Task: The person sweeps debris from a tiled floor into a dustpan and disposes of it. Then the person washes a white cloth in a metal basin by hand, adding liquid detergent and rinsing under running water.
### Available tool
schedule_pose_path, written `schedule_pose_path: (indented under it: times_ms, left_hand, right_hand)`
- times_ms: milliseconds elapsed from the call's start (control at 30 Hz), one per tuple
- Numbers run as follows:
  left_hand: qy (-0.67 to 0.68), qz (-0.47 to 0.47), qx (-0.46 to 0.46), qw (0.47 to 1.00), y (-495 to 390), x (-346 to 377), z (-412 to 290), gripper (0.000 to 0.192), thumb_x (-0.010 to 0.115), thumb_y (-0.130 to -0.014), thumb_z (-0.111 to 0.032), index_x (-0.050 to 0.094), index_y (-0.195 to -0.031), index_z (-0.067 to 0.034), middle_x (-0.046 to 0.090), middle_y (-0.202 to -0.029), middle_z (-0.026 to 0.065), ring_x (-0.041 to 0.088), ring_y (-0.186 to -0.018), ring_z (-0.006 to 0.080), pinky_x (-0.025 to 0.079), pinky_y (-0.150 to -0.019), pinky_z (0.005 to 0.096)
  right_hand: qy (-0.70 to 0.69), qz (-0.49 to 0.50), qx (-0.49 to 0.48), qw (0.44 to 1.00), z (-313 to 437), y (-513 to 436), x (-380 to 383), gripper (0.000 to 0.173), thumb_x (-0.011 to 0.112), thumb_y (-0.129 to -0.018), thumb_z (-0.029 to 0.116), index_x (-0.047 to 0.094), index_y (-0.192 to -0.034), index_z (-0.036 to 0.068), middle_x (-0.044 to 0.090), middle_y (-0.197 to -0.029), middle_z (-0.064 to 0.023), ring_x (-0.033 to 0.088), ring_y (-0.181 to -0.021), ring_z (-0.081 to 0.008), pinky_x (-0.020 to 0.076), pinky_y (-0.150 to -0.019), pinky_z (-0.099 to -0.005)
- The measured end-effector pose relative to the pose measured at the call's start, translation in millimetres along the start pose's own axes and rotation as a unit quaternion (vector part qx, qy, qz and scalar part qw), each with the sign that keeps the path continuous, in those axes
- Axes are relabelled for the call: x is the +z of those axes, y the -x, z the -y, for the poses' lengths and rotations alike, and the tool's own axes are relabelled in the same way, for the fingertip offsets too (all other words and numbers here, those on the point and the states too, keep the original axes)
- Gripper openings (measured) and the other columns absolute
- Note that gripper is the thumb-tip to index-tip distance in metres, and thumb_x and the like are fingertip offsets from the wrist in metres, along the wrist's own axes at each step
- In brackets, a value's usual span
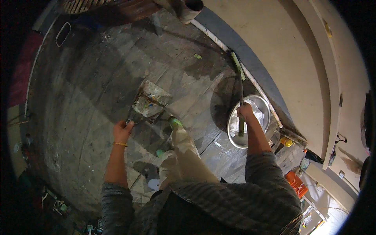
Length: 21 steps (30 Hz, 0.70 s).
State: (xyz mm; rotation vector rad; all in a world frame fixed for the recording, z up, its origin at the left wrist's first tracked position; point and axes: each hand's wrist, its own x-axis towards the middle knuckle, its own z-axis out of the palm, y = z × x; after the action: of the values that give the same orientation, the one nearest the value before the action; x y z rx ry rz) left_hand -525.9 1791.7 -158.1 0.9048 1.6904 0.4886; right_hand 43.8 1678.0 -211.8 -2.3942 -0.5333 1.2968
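Note:
My left hand (122,131) is closed around the end of a thin handle. The handle seems to belong to a dustpan (151,98), which holds dirt and small colored scraps on the tiled floor. In my right hand (245,111) is a long-handled tool (242,91); a greenish, narrow head lies at its far end by the wall, and the near end of the handle sticks out below my fist. Beneath my right hand stands a round metal basin (267,115) with white cloth or plastic (258,113) in it.
A white pipe (258,86) runs along the foot of the wall at the right. Near it lies a yellow container (286,142), with an orange bucket (296,184) farther down. A small green scrap (197,56) is on the floor. Clutter lies at the lower left.

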Motion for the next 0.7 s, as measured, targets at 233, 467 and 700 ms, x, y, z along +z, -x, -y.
schedule_pose_path:
  times_ms: [233, 467, 700]
  left_hand:
    - [-0.053, 0.006, 0.026, 0.998, 5, -2, -12, 0.032, 0.073, -0.076, -0.020, 0.048, -0.066, -0.003, 0.045, -0.054, 0.0008, 0.041, -0.044, 0.0086, 0.032, -0.040, 0.0270]
    - [-0.012, 0.008, 0.001, 1.000, 0, -4, -2, 0.034, 0.074, -0.074, -0.022, 0.047, -0.063, -0.004, 0.045, -0.055, 0.0005, 0.043, -0.044, 0.0085, 0.034, -0.040, 0.0273]
    - [-0.019, 0.006, 0.009, 1.000, 0, -4, -1, 0.032, 0.074, -0.075, -0.020, 0.049, -0.065, -0.003, 0.048, -0.058, 0.0006, 0.045, -0.048, 0.0079, 0.035, -0.041, 0.0258]
  right_hand:
    - [0.137, -0.012, 0.014, 0.990, -9, 24, 27, 0.036, 0.062, -0.066, 0.009, 0.057, -0.101, 0.004, 0.060, -0.065, -0.0125, 0.059, -0.049, -0.0220, 0.0499, -0.046, -0.0345]
    - [0.112, -0.026, 0.022, 0.993, 8, 47, -4, 0.042, 0.058, -0.064, 0.005, 0.057, -0.106, 0.002, 0.060, -0.065, -0.0125, 0.060, -0.052, -0.0226, 0.0493, -0.047, -0.0348]
    - [0.364, 0.048, -0.240, 0.898, 6, -11, 41, 0.038, 0.060, -0.065, 0.003, 0.056, -0.103, 0.003, 0.055, -0.059, -0.0103, 0.056, -0.047, -0.0215, 0.0457, -0.041, -0.0368]
